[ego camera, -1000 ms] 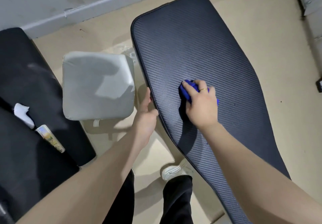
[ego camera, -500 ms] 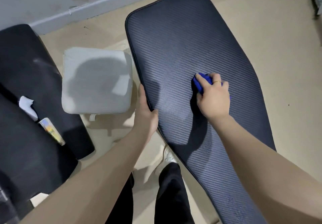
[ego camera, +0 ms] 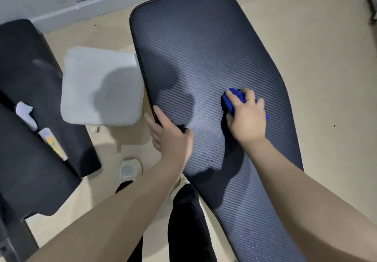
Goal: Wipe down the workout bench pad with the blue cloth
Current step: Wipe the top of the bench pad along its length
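Observation:
The long dark ribbed bench pad (ego camera: 195, 43) runs from the top centre down to the lower right. My right hand (ego camera: 245, 116) presses a bunched blue cloth (ego camera: 231, 99) onto the pad's middle right part; most of the cloth is hidden under the fingers. My left hand (ego camera: 169, 135) grips the pad's left edge, thumb on top and fingers wrapped underneath. Small water drops sit on the pad below my hands and near its lower end.
A grey square cushion (ego camera: 100, 86) stands left of the pad. Black padded equipment (ego camera: 30, 119) fills the left side, with a white scrap (ego camera: 25, 112) and a small colourful tube (ego camera: 54, 146) on it. My legs and white shoes are below. A wall baseboard runs along the top.
My right hand has slid the blue cloth from the pad's left-middle toward its right side. My left hand kept its hold on the left edge.

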Demonstrator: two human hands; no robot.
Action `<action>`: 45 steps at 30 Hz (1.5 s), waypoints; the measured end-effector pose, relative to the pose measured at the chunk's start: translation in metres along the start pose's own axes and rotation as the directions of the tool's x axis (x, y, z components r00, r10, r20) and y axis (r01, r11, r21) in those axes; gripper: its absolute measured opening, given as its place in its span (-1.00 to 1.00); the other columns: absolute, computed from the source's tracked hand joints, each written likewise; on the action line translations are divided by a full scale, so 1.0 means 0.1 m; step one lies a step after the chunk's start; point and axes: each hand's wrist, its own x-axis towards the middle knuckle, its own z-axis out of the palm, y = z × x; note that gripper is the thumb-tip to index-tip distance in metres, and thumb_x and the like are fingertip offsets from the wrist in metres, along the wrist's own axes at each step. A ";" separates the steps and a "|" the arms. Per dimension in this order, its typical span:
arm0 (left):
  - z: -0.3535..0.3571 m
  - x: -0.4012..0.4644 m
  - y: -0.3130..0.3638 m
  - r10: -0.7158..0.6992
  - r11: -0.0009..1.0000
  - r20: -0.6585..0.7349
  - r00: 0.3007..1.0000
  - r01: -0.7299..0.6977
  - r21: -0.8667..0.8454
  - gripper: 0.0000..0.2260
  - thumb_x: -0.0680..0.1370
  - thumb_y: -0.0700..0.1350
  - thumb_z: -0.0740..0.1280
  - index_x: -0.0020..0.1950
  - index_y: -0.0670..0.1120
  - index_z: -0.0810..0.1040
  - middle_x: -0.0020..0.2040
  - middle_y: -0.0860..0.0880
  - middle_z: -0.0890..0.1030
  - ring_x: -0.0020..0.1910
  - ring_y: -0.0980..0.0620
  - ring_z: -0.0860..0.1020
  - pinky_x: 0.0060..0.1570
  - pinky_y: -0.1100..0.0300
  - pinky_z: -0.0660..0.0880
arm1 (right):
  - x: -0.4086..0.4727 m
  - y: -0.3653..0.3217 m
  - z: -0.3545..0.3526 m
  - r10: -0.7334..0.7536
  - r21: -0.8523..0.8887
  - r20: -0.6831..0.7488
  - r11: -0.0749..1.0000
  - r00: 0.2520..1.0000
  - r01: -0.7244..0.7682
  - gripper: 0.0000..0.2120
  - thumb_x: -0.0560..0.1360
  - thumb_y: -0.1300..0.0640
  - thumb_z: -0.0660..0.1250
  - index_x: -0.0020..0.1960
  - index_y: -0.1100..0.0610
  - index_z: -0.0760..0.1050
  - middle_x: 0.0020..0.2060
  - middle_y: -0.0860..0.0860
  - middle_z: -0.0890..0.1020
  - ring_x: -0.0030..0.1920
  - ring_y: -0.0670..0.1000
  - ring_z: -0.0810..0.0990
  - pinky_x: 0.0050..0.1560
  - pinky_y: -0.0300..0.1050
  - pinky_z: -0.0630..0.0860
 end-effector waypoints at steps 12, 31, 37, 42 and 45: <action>0.41 -0.11 0.13 -0.005 0.901 -0.001 1.000 0.005 0.435 0.09 0.34 0.27 0.42 0.53 -0.08 -0.27 0.53 -0.12 -0.30 0.49 -0.23 -0.08 0.44 -0.12 0.04 | -0.01 0.60 -0.03 0.113 0.019 -0.036 0.994 0.993 -0.112 -0.49 0.40 0.15 0.31 0.34 0.00 0.39 0.27 0.19 0.42 0.01 0.31 0.42 0.03 0.15 0.45; 0.66 -0.04 0.22 -0.091 0.900 -0.082 0.992 0.117 0.420 0.20 0.29 0.25 0.46 0.50 -0.16 -0.37 0.51 -0.18 -0.36 0.50 -0.30 -0.19 0.44 -0.20 -0.10 | -0.09 0.75 -0.04 0.127 0.106 -0.023 0.987 0.992 -0.124 -0.47 0.35 0.22 0.29 0.31 0.05 0.41 0.26 0.22 0.41 0.02 0.32 0.40 0.09 0.10 0.41; 0.66 -0.04 0.29 -0.131 0.902 -0.080 0.988 0.152 0.403 0.20 0.30 0.21 0.49 0.49 -0.16 -0.38 0.51 -0.17 -0.38 0.50 -0.30 -0.21 0.45 -0.20 -0.11 | 0.10 1.01 -0.15 0.004 -0.003 -0.008 1.000 1.000 -0.004 -0.51 0.37 0.12 0.34 0.30 -0.02 0.43 0.23 0.17 0.46 0.04 0.32 0.44 0.03 0.12 0.42; 0.68 0.00 0.30 -0.149 0.909 -0.065 0.987 0.162 0.385 0.20 0.31 0.15 0.50 0.49 -0.16 -0.40 0.49 -0.18 -0.42 0.49 -0.31 -0.25 0.44 -0.20 -0.14 | 0.51 0.96 -0.18 0.381 0.071 -0.050 0.923 0.923 -0.377 -0.66 0.43 0.19 0.22 0.20 0.11 0.42 0.25 0.15 0.41 0.15 0.29 0.36 0.10 0.13 0.35; 0.66 -0.01 0.31 -0.156 0.901 -0.057 0.986 0.166 0.400 0.19 0.32 0.16 0.49 0.49 -0.16 -0.40 0.49 -0.18 -0.42 0.49 -0.31 -0.24 0.45 -0.19 -0.14 | 0.45 0.65 -0.12 0.194 0.064 -0.054 0.980 0.980 -0.190 -0.64 0.41 0.20 0.25 0.20 0.19 0.39 0.27 0.18 0.39 0.12 0.27 0.37 0.09 0.11 0.36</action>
